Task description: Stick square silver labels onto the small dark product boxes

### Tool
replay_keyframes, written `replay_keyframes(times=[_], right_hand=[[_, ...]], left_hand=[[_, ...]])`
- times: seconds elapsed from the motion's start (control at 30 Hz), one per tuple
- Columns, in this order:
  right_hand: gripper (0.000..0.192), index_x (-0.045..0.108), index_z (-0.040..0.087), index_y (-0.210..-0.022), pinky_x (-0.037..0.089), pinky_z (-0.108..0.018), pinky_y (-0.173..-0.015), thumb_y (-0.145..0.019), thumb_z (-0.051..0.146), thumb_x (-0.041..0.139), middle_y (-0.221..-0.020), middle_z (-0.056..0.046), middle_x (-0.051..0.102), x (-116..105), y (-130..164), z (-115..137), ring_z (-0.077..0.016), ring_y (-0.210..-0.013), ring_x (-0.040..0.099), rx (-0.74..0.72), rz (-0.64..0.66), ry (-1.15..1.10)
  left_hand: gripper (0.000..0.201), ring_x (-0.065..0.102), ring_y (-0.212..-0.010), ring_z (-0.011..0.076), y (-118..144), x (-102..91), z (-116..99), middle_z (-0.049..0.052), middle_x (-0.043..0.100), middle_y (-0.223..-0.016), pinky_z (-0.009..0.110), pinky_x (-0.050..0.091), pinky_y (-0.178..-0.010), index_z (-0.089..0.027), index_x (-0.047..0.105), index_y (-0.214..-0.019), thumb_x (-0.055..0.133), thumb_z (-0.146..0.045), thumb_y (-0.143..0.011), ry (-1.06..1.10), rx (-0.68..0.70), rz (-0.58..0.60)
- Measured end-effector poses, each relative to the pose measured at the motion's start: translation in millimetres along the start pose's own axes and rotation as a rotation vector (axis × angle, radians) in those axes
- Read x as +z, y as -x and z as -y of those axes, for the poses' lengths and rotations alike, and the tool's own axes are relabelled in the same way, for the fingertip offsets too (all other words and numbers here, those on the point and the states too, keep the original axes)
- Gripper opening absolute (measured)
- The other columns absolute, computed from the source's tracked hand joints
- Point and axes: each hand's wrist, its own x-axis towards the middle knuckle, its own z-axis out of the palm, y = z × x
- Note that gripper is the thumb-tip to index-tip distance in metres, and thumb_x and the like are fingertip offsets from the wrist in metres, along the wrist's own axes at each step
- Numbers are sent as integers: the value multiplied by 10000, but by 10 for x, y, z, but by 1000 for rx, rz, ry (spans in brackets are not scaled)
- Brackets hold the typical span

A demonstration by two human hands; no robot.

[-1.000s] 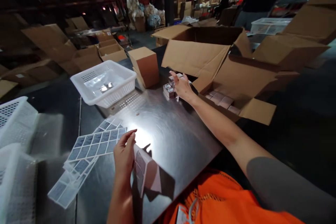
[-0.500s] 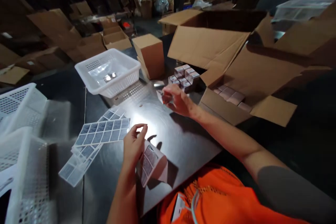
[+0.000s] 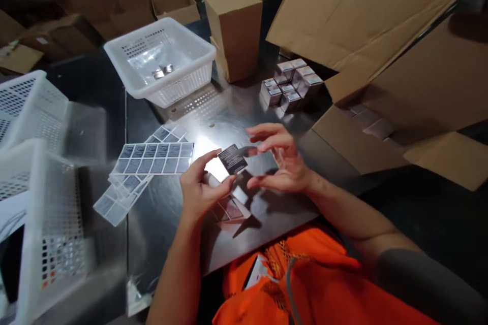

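My left hand pinches a small dark label at its fingertips, above a curled label sheet that lies under the palm. My right hand is close beside it and grips a small silvery box, mostly hidden by the fingers, right next to the label. Both hands hover over the near edge of the shiny metal table. More small silvery boxes stand stacked further back.
Label sheets lie fanned on the table at the left. A white perforated basket and a small brown carton stand behind. A large open carton fills the right, and white baskets crowd the left edge.
My right hand pulled back from the box stack with one small box and met my left hand. My left hand rose with a dark label. The camera tilted down.
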Motion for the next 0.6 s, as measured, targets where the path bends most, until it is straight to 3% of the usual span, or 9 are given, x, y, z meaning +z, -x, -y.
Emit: replay_keyframes(times=[0.07,0.13,0.27,0.43,0.6], right_hand=[[318,564,299,-1080,551,-426,-1031,-896,414,796,-1176,-45,652,-61,-16,59,-224,-1181,638,217,-128,-201],[263,565,268,-981,583,-390,-947,-916,421,768,-988,-13,679,-91,-42,89,-193,-1004,694,410,-179,-375],[347,600,224,-1010,587,-305,-802,-823,388,842,-882,6,688,-122,-77,109,-148,-803,692,731,-52,-543],[570,515,238,-1227,570,-261,-809,-755,229,834,-743,59,670,-120,-72,148,-166,-935,711,866,-10,-558],[626,453,254,-1244,562,-260,-664,-741,263,825,-750,54,681,-91,-58,168,-199,-862,725,948,17,-511]], left_hand=[[572,606,-599,123,7,-8,18,55,791,-1009,253,486,-578,-210,760,-1154,829,-495,-663,-41,85,1],[553,688,-718,173,12,-14,40,67,796,-1022,277,543,-660,-214,766,-1144,833,-506,-679,-59,163,10],[539,747,-814,209,28,-17,74,47,800,-991,303,594,-761,-230,766,-1136,847,-520,-690,-117,228,34],[498,743,-736,172,23,-7,36,42,803,-980,249,576,-696,-206,762,-1125,859,-469,-714,-155,376,33],[490,748,-740,178,3,5,-18,40,805,-953,246,572,-686,-204,775,-1083,823,-533,-722,-224,361,45]])
